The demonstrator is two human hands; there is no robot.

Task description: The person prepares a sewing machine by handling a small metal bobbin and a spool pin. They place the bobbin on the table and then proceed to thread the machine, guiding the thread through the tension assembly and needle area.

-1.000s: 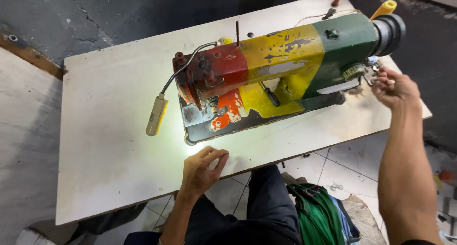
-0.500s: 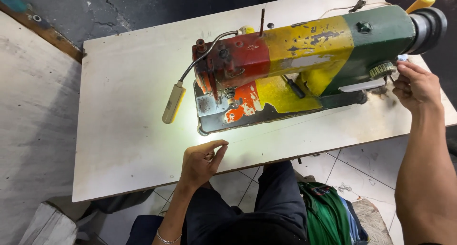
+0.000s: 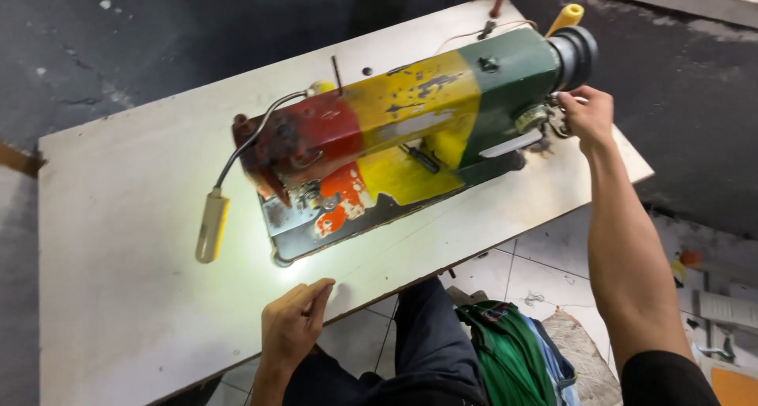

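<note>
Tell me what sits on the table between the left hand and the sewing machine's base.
Nothing: in the head view only bare white table, lit by a bright patch, separates the left hand from the sewing machine.

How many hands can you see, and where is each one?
2. The left hand rests flat on the white table at its near edge, in front of the sewing machine. The right hand is at the machine's green end, beside the black handwheel.
</note>
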